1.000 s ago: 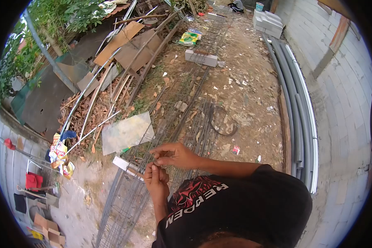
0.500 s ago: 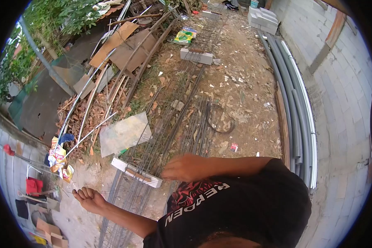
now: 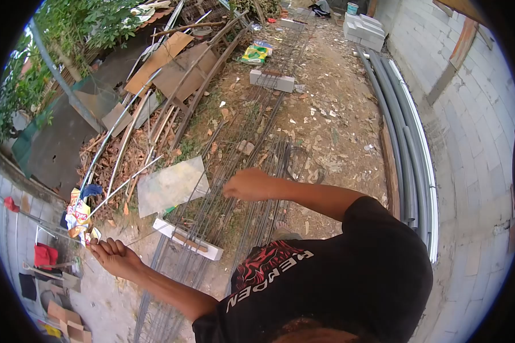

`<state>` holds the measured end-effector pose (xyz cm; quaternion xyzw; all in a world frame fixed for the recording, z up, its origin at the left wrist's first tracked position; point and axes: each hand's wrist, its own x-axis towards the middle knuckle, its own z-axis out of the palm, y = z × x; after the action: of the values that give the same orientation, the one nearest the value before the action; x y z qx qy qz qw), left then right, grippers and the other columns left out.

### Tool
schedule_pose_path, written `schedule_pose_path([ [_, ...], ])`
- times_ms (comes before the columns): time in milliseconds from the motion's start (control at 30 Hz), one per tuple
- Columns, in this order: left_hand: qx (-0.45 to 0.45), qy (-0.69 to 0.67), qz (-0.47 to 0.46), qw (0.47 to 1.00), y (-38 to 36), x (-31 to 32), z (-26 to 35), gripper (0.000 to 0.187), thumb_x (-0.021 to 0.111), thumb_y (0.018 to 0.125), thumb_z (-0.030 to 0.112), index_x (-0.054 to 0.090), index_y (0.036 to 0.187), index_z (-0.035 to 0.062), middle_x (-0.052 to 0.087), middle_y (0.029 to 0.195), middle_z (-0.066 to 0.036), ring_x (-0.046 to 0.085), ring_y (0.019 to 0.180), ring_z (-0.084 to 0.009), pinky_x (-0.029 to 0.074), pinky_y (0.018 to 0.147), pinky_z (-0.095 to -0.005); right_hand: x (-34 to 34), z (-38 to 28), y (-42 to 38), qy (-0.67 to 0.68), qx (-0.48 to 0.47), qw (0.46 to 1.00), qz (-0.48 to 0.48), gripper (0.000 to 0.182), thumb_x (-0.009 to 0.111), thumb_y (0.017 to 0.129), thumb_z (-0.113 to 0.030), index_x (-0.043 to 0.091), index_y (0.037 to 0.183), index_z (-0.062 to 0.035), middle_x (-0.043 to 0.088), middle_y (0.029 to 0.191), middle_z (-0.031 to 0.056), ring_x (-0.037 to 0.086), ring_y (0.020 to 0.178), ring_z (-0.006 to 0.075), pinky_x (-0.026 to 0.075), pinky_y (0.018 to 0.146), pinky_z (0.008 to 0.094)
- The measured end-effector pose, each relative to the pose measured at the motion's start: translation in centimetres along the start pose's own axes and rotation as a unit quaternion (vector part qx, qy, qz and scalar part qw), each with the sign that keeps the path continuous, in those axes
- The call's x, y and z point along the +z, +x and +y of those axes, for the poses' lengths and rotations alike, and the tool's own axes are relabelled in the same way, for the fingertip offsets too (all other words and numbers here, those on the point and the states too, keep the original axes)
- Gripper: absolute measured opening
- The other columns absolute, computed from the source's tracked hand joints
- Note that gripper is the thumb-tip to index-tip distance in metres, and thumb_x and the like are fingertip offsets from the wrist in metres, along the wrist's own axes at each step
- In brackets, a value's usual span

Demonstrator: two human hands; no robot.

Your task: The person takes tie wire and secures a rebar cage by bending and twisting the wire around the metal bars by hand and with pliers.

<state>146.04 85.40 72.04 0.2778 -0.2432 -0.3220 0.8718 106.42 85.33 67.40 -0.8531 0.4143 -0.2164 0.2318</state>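
Head view: the hands are well apart, the left hand (image 3: pixel 115 260) at 8 o'clock with fingers curled and the printed sack (image 3: pixel 79 212) at its 11 o'clock, the right hand (image 3: pixel 254 184) near centre, fingers bent, over the steel bar cages (image 3: pixel 234 171); whether either grips anything cannot be determined. The cages run from 1 o'clock through centre to 7 o'clock, crossing the near white block (image 3: pixel 167 228) between 7 and 8 o'clock, with a translucent sheet (image 3: pixel 170 187) at the right hand's 9 o'clock.
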Motion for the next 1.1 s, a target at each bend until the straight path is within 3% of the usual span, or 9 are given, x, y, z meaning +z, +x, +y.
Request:
schedule_pose_path([
  [67, 0.026, 0.077, 0.017, 0.997, 0.4, 0.4, -0.8, 0.019, 0.055, 0.11, 0.021, 0.059, 0.109, 0.0023, 0.025, 0.064, 0.007, 0.018, 0.052, -0.0027, 0.016, 0.042, -0.0228, 0.4, -0.4, -0.7, 0.018, -0.062, 0.986, -0.154, 0.026, 0.06, 0.103, -0.023, 0.074, 0.101, -0.0007, 0.074, 0.091, 0.0145, 0.071, 0.086, 0.0278, 0.054, 0.077, 0.0415],
  [233, -0.078, 0.093, 0.03, 0.992, -0.2, -4.7, -3.0, 0.02, 0.056, 0.11, 0.023, 0.058, 0.109, 0.0027, 0.025, 0.064, 0.007, 0.021, 0.051, -0.0023, 0.016, 0.042, -0.0229, -8.0, -6.6, 0.7, 0.213, -0.098, 0.964, 0.125, 0.023, 0.063, 0.102, -0.024, 0.072, 0.102, -0.0032, 0.072, 0.085, 0.0134, 0.071, 0.081, 0.0292, 0.053, 0.069, 0.0423],
  [300, -0.069, 0.128, 0.042, 0.988, -2.3, -4.3, -3.3, 0.021, 0.055, 0.11, 0.022, 0.058, 0.11, 0.0009, 0.022, 0.065, 0.006, 0.019, 0.052, -0.0041, 0.016, 0.043, -0.0234, -5.1, -1.1, 1.4, -0.034, 0.025, 0.97, 0.241, 0.026, 0.061, 0.1, -0.027, 0.073, 0.098, -0.0046, 0.074, 0.09, 0.0135, 0.072, 0.084, 0.0323, 0.055, 0.071, 0.0456],
  [433, -0.061, 0.16, 0.089, 0.981, -5.0, -5.7, -3.3, 0.021, 0.053, 0.111, 0.02, 0.056, 0.113, -0.0008, 0.018, 0.067, 0.005, 0.018, 0.054, -0.006, 0.016, 0.044, -0.0244, 7.7, 5.6, -6.6, -0.013, 0.117, 0.986, -0.117, 0.037, 0.057, 0.103, -0.033, 0.074, 0.09, -0.0028, 0.072, 0.081, 0.0161, 0.07, 0.079, 0.0348, 0.055, 0.072, 0.045],
  [500, -0.073, 0.178, 0.096, 0.977, -5.4, -8.1, -2.9, 0.02, 0.054, 0.111, 0.02, 0.056, 0.112, -0.0007, 0.017, 0.068, 0.005, 0.018, 0.054, -0.0061, 0.015, 0.044, -0.0247, 10.9, 5.3, -11.5, 0.262, 0.108, 0.943, -0.177, 0.041, 0.054, 0.106, -0.036, 0.074, 0.089, -0.004, 0.069, 0.074, 0.0129, 0.07, 0.076, 0.0272, 0.052, 0.072, 0.0454],
  [733, -0.189, 0.116, 0.143, 0.965, -6.4, -13.5, -5.5, 0.015, 0.05, 0.111, 0.016, 0.052, 0.114, 0.0011, 0.019, 0.066, 0.004, 0.018, 0.051, -0.0073, 0.018, 0.041, -0.024, 17.1, 5.5, -14.5, 0.236, 0.356, 0.904, 0.02, 0.036, 0.056, 0.104, -0.033, 0.074, 0.092, -0.0045, 0.071, 0.081, 0.0122, 0.069, 0.079, 0.029, 0.054, 0.076, 0.045],
  [900, -0.235, 0.173, 0.066, 0.954, -9.4, -5.3, -9.3, 0.019, 0.055, 0.11, 0.02, 0.051, 0.114, 0.0016, 0.02, 0.066, 0.005, 0.019, 0.053, -0.0068, 0.019, 0.042, -0.0242, 20.1, 9.2, -14.8, -0.147, 0.2, 0.956, 0.157, 0.034, 0.065, 0.097, -0.028, 0.065, 0.126, -0.009, 0.071, 0.089, 0.0147, 0.071, 0.088, 0.0371, 0.054, 0.084, 0.0524],
  [1033, -0.283, 0.118, 0.023, 0.952, -13.0, -1.2, -12.6, 0.014, 0.054, 0.109, 0.017, 0.054, 0.115, 0.0043, 0.027, 0.067, 0.005, 0.023, 0.053, -0.0058, 0.02, 0.045, -0.0232, 12.9, 4.2, -8.3, -0.061, 0.094, 0.979, 0.171, 0.047, 0.071, 0.093, -0.027, 0.059, 0.136, -0.0107, 0.072, 0.094, 0.0114, 0.071, 0.084, 0.0366, 0.056, 0.079, 0.0497],
  [1100, -0.252, 0.108, 0.066, 0.959, -13.5, -0.2, -13.9, 0.015, 0.052, 0.11, 0.019, 0.054, 0.115, 0.0043, 0.028, 0.066, 0.006, 0.024, 0.053, -0.0056, 0.021, 0.045, -0.0236, 11.9, 2.1, -6.3, 0.082, 0.156, 0.984, 0.028, 0.043, 0.072, 0.092, -0.026, 0.063, 0.131, -0.0103, 0.072, 0.095, 0.0106, 0.07, 0.08, 0.0361, 0.057, 0.074, 0.0471],
])
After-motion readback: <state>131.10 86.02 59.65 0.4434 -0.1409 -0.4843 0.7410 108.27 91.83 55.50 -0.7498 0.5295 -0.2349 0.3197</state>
